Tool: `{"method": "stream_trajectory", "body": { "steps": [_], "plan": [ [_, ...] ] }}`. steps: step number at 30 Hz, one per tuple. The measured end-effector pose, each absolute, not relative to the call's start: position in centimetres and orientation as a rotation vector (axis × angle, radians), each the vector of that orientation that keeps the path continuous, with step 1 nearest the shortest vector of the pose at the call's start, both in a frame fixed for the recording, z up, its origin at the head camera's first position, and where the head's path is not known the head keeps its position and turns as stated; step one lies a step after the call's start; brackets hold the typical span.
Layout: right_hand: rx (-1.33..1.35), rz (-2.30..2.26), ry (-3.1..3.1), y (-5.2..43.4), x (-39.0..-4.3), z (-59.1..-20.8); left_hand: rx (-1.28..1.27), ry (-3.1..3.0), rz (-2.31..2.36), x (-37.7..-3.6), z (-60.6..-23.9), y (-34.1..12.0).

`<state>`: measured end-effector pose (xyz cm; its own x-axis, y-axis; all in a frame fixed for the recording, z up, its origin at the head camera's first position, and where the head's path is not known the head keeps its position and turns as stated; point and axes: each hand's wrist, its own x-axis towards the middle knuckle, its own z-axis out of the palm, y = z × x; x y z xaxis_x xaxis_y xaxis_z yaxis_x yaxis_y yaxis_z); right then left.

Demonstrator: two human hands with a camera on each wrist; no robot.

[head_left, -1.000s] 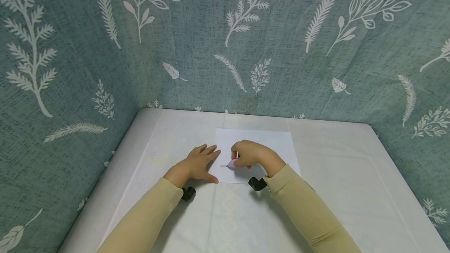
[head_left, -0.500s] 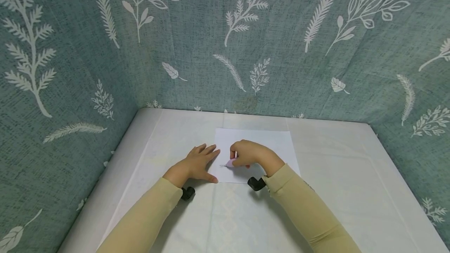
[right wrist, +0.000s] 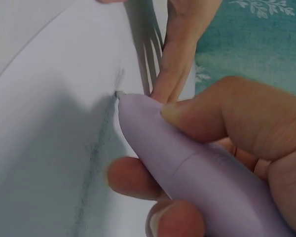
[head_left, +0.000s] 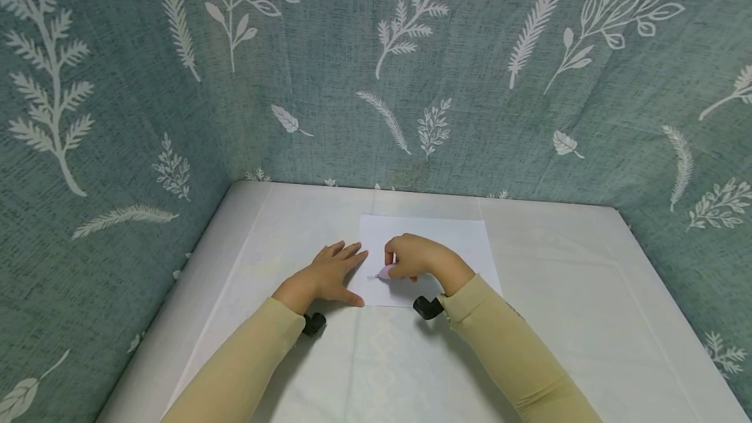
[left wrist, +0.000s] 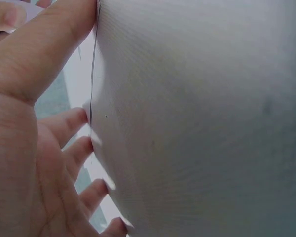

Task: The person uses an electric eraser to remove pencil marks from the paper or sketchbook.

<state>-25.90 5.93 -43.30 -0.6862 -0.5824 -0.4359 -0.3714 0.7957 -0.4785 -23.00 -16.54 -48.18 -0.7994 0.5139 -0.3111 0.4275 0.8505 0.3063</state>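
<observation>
One white sheet [head_left: 431, 247] lies mid-bench [head_left: 587, 292], unmoved over the last second. Left hand [head_left: 329, 276] presses its left edge flat, fingers straight. Right hand [head_left: 414, 256] grips lilac pen [right wrist: 187, 163], tip on paper, barely advanced; faint grey stroke only just begun.

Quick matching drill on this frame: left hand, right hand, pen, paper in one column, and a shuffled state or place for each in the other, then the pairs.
Things:
1. left hand
2. right hand
3. pen
4. paper

States:
A. lilac, tip touching the sheet
B. white, lying flat on the table
C. fingers spread flat on the sheet's left edge
D. fingers curled round the pen

Pairs: 1-C, 2-D, 3-A, 4-B
</observation>
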Motion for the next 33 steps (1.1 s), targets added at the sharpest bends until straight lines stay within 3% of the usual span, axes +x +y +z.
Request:
{"method": "stream_trajectory", "body": {
  "steps": [16,33],
  "plan": [
    [-0.632,-0.510,2.401,7.0,-25.5,-44.2,0.698,2.649,0.291,-23.1,-48.4,-16.5],
    [-0.928,-0.586,2.533,8.4,-25.0,-46.4,0.684,2.635,0.298,-22.9,-48.1,-16.5]
  ]
}}
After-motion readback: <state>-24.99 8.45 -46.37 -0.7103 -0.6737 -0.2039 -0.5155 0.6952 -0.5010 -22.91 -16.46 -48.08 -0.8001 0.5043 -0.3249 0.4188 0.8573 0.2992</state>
